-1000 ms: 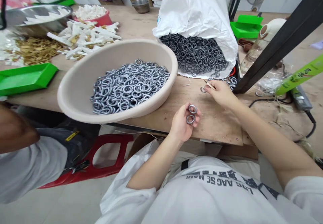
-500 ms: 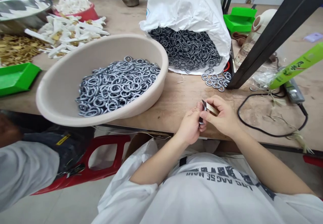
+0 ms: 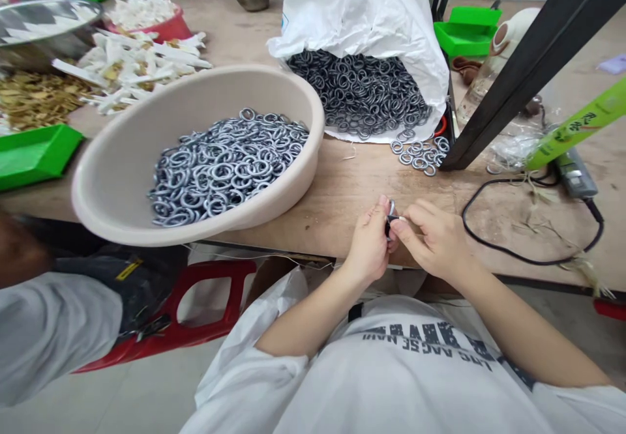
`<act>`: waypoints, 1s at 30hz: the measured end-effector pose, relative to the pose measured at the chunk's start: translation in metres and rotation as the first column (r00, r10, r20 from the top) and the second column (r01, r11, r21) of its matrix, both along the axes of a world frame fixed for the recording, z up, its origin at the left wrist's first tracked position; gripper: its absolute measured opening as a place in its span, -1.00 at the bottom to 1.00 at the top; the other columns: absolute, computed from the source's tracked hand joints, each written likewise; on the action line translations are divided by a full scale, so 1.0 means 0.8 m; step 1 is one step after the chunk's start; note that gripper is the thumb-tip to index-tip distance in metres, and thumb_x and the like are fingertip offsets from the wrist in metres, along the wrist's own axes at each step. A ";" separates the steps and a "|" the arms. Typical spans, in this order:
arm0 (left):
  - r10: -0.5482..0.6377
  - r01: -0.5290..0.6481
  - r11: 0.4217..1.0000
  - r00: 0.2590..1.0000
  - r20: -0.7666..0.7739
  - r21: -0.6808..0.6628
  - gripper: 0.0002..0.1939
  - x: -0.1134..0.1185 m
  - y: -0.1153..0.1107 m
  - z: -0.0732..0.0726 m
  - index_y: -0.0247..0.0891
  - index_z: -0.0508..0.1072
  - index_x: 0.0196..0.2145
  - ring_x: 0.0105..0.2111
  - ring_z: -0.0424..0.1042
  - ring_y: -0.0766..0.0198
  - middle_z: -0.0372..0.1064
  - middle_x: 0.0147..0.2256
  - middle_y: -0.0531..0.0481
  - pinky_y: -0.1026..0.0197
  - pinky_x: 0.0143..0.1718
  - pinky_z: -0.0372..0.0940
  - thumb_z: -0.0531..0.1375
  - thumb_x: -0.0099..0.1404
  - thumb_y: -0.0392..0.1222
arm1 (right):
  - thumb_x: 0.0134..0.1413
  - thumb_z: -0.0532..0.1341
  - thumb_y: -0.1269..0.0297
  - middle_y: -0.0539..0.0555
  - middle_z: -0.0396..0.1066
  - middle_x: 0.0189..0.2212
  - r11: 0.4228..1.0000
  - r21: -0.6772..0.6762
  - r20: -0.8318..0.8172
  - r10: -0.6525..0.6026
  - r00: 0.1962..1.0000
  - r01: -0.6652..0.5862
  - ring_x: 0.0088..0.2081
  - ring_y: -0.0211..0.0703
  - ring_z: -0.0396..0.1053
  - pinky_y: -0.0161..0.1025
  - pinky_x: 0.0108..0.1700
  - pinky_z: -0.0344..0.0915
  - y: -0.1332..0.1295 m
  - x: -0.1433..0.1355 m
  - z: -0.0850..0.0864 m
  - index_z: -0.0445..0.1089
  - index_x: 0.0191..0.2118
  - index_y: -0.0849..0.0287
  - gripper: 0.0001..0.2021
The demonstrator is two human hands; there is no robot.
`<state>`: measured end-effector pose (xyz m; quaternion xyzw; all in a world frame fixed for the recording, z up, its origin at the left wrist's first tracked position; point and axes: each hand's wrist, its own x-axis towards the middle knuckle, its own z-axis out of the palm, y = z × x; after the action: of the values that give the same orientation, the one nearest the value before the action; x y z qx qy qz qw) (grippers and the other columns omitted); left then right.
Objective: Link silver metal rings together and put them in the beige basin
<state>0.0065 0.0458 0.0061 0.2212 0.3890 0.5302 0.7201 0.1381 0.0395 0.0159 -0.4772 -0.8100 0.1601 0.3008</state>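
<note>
Near the table's front edge, my left hand [image 3: 370, 241] is closed on a grey ring [image 3: 391, 208], pinched between thumb and fingers. My right hand [image 3: 437, 234] is closed on a small knife whose dark blade [image 3: 394, 217] lies against the ring; the pale handle is hidden in my fingers. To the left of my hands stands a large beige basin [image 3: 110, 167] holding many grey rings [image 3: 235, 163]. More rings [image 3: 362, 92] spill from the mouth of a white sack [image 3: 362, 14], and a few loose rings [image 3: 420, 155] lie before it.
A black metal post [image 3: 513, 69] rises at right, near a black cable [image 3: 493, 255] and a green packet [image 3: 581, 124]. White strips [image 3: 132, 69], a steel bowl [image 3: 46, 36] and a green tray [image 3: 39, 154] are at left. Another person's sleeve [image 3: 53, 336] is beside a red stool [image 3: 205, 303].
My right hand has turned, so the blade now lies flatter across the ring and the pale handle is covered. The ring now shows above my left fingers.
</note>
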 end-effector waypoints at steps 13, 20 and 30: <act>-0.144 0.149 0.982 0.988 -0.052 0.118 -0.53 -0.020 -0.012 -0.008 -0.24 0.20 -0.53 -0.72 0.01 0.48 0.09 -0.69 0.17 0.37 -0.68 -0.04 0.23 0.27 0.17 | 0.34 -0.03 -0.14 0.04 0.35 -0.50 0.944 -0.045 0.095 -0.322 0.942 0.328 -0.41 -0.12 0.28 -0.22 -0.39 0.00 0.109 0.021 -0.001 0.34 -0.43 0.12 -0.50; -0.104 0.121 0.989 0.979 0.176 -0.085 -0.72 -0.052 0.014 -0.005 -0.24 0.20 -0.51 -0.67 0.24 0.41 0.28 -0.58 0.08 0.39 -0.70 0.02 0.21 0.15 -0.06 | 0.23 0.18 -0.02 0.34 0.41 -0.01 0.926 0.090 0.479 -0.363 0.799 0.366 -0.13 0.18 0.43 -0.05 -0.18 0.24 0.205 -0.024 -0.007 0.46 -0.01 0.26 -0.57; -0.070 0.069 0.996 0.997 -0.011 -0.062 -0.76 -0.061 0.042 0.002 -0.23 0.30 -0.39 -0.60 0.27 0.41 0.26 -0.53 0.11 0.39 -0.70 -0.10 0.23 0.15 -0.04 | 0.31 0.08 0.09 0.25 0.47 -0.11 0.958 0.034 0.430 -0.270 0.861 0.284 -0.14 0.08 0.41 -0.15 -0.23 0.18 0.160 0.018 -0.012 0.47 -0.13 0.17 -0.69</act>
<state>-0.0424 0.0796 0.0074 0.2158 0.4019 0.4911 0.7421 0.1522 0.1672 0.0061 -0.6165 -0.7768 0.0184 0.1269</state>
